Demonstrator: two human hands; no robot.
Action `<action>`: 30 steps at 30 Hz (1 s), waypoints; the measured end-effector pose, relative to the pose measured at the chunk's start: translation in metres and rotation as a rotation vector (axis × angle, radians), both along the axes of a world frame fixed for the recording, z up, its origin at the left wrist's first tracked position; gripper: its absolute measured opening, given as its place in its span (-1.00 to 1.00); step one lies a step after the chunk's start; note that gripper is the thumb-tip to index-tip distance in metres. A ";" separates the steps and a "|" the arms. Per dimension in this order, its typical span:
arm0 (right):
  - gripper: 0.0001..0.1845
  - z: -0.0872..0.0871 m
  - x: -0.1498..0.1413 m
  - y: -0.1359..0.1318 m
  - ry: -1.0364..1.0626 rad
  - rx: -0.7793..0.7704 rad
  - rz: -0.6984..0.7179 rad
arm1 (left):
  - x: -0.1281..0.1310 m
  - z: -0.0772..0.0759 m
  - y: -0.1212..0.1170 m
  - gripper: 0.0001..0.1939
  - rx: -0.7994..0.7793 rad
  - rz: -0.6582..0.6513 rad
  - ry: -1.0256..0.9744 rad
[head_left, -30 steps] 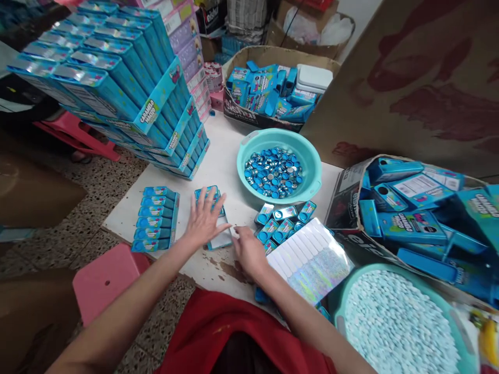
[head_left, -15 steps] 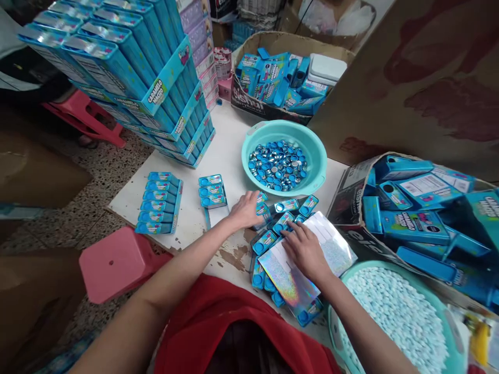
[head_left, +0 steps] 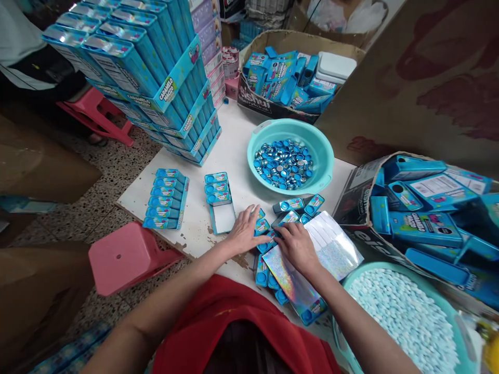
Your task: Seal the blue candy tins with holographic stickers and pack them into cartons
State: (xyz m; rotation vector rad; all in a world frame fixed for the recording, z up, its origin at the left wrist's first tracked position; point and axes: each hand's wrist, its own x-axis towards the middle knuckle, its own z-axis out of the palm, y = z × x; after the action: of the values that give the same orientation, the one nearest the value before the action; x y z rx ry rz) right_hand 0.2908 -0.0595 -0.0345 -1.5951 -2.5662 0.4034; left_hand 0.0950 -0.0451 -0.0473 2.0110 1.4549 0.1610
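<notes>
- The left hand (head_left: pixel 245 232) curved over small blue tins (head_left: pixel 262 227) clustered on the desk (head_left: pixel 234 124). Its thumb stood apart from its fingers; whether they were clamped on a tin could not be told.
- The right hand (head_left: pixel 299 248) lay with bent fingers over adjoining tins and the silver sheet (head_left: pixel 335 244); its grip could not be told either.
- Recommended handling, by judgement: tins were best squared side by side, pressed evenly from their outer sides and kept labels up, with the sheet clear of the fingers.
- Part-filled tray (head_left: pixel 224 217): three tins at its far end, white base exposed nearer.
- Left-hand tray (head_left: pixel 183 202): a row of six tins.
- Teal bowl (head_left: pixel 257 136): loose blue-and-silver caps.
- Teal basin (head_left: pixel 452 310): pale blue pieces.
- Right-hand carton (head_left: pixel 353 208) and rear carton (head_left: pixel 265 101): jumbled blue boxes.
</notes>
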 end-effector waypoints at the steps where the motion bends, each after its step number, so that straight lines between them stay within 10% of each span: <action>1: -0.75 -0.003 0.002 0.000 0.021 0.013 -0.005 | 0.001 -0.001 -0.002 0.05 -0.014 -0.013 -0.030; 12: -0.69 -0.018 0.008 -0.006 0.173 0.094 -0.010 | -0.008 0.013 0.017 -0.07 -0.187 -0.160 0.022; 30: -0.71 -0.019 -0.010 -0.011 0.156 0.136 -0.194 | 0.022 0.008 -0.006 0.01 0.039 -0.087 0.317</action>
State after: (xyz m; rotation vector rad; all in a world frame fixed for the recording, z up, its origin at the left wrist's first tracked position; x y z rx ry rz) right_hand 0.2806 -0.0703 -0.0533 -1.6729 -2.2491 0.3149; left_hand 0.1169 -0.0513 -0.0393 2.2020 1.5581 -0.1753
